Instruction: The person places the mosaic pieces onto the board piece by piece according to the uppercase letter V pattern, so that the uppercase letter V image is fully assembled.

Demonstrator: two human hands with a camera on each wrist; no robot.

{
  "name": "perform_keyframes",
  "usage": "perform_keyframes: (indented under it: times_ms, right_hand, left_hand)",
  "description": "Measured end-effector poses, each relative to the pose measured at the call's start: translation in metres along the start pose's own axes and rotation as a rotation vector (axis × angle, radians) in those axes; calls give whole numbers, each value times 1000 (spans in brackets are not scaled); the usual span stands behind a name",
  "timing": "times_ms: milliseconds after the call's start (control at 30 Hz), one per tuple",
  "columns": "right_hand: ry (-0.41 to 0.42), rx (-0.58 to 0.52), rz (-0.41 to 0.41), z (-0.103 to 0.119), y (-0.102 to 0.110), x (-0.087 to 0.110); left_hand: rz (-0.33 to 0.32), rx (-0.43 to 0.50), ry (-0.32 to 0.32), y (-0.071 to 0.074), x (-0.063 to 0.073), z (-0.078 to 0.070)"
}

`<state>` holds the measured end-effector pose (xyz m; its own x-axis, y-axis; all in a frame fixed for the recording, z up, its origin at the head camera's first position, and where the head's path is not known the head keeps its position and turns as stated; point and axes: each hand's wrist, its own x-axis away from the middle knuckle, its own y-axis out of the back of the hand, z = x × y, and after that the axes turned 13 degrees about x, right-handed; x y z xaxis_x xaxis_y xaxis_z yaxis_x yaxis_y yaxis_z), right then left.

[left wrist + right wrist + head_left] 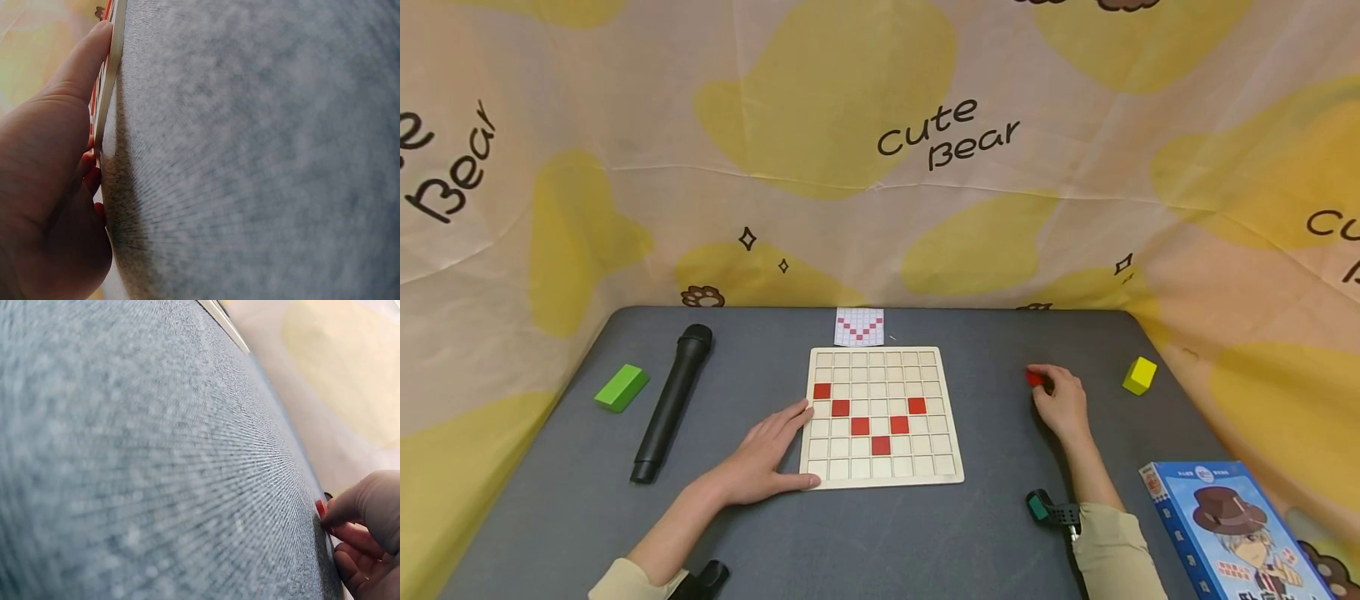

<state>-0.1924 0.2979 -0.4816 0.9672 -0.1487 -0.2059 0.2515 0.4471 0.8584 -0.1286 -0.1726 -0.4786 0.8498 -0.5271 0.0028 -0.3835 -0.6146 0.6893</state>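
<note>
A white grid board (925,458) lies at the middle of the dark table, with several red square tiles in its cells forming a lopsided V; one of them is the lowest tile (881,446). My left hand (763,458) rests at the board's left edge, fingers fairly straight and thumb near the lower left corner. To the right of the board, my right hand (1062,404) pinches a red tile (1034,378) between thumb and fingers, close to the table top. The right wrist view shows the same red tile (321,508) at the fingertips, partly hidden.
Behind the board is a small pattern card (859,327) with a V of coloured squares. A black microphone (672,404) and a green block (622,387) lie at left. A yellow block (1139,376) and a blue box (1240,533) are at right.
</note>
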Motion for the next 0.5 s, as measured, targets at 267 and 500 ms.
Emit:
perform_keyframes:
  times_ms: [267, 500]
  right_hand:
    - [7, 10, -14, 0, -1, 1]
    - [10, 25, -8, 2, 0, 1]
  left_hand:
    - [2, 4, 12, 0, 0, 1]
    - [-5, 5, 8, 0, 0, 0]
